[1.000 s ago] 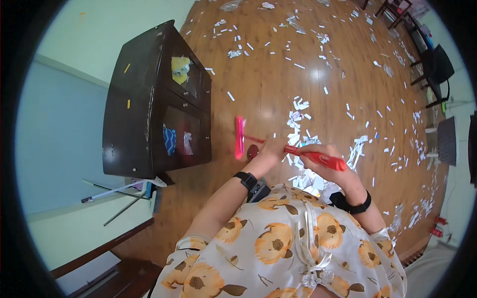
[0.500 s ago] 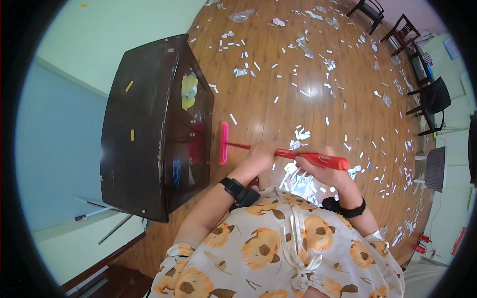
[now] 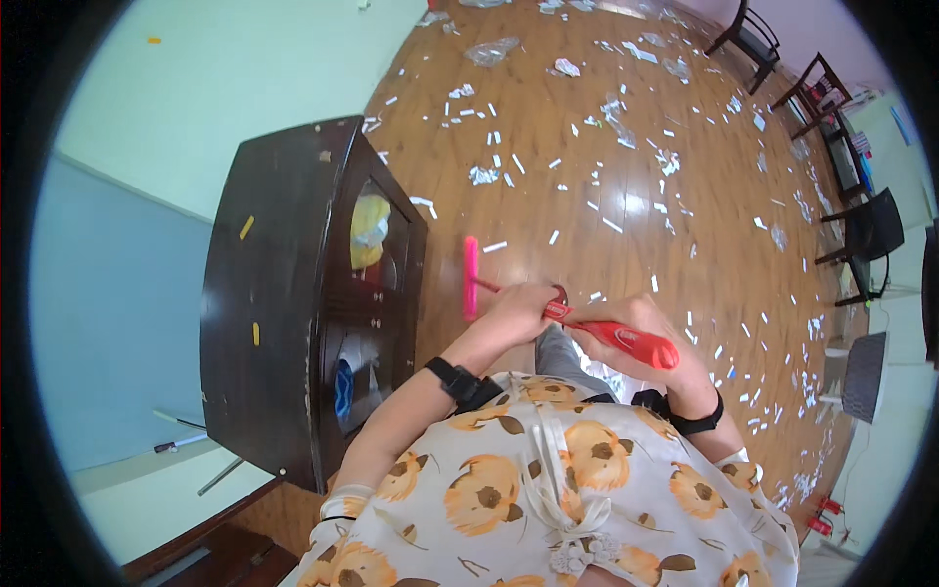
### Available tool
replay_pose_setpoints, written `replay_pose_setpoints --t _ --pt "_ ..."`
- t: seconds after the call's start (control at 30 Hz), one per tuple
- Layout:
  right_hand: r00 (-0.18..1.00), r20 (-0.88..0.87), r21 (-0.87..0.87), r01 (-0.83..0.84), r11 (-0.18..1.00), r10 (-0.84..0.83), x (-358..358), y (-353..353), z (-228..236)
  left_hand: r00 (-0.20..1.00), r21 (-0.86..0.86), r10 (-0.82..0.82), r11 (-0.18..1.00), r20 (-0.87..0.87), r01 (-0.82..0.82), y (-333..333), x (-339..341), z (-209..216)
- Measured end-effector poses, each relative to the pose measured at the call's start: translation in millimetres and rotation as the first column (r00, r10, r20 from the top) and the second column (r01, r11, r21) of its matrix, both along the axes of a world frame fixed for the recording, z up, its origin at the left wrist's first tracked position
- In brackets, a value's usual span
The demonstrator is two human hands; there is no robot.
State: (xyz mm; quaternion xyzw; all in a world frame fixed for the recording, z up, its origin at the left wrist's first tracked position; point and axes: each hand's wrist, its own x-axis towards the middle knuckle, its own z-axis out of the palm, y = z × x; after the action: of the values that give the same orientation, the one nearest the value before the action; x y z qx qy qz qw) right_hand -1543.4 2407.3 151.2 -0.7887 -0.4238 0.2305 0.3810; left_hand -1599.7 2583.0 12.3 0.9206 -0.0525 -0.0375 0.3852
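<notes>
The left hand (image 3: 520, 310) and right hand (image 3: 640, 313) both grip the red, rod-handled tool (image 3: 557, 311), whose long axis runs left-to-right over the brown wooden floor (image 3: 528, 212), its pink bar-shaped head (image 3: 471, 279) lying leftward, nearer the left hand.

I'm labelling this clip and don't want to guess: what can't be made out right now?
All in the head view:
- Red pole: the stretch inside the left hand is covered by that hand.
- Pink head: the view from above hides its underside, so floor contact is unclear.
- Paper pile: largely blocked by the right hand and clothing.
- Grey rod: one end disappears behind the cabinet.
</notes>
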Motion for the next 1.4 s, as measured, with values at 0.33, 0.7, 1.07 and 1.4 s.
replay_pose_setpoints --t 0.33,0.7,1.07,1.4 --pt "0.826 -0.56 -0.084 0.027 0.996 -0.069 144.3 16.9 -53.0 0.959 0.145 0.028 0.989 -0.281 0.014 22.3 109.3 -60.1" --pt "0.999 0.031 0.041 0.042 0.998 -0.043 264.6 52.6 7.3 0.997 0.09 0.068 0.993 0.025 -0.07 48.3 274.4 -2.7" --pt "0.913 -0.369 0.049 0.208 0.977 -0.176 338.7 195.3 -50.8 0.975 0.446 0.188 0.887 -0.116 -0.118 240.4 337.1 -40.3" --pt "0.637 -0.768 0.034 0.148 0.988 -0.069 372.5 402.5 -155.3 0.775 0.523 0.588 0.747 -0.231 -0.411 415.3 326.6 -92.3"
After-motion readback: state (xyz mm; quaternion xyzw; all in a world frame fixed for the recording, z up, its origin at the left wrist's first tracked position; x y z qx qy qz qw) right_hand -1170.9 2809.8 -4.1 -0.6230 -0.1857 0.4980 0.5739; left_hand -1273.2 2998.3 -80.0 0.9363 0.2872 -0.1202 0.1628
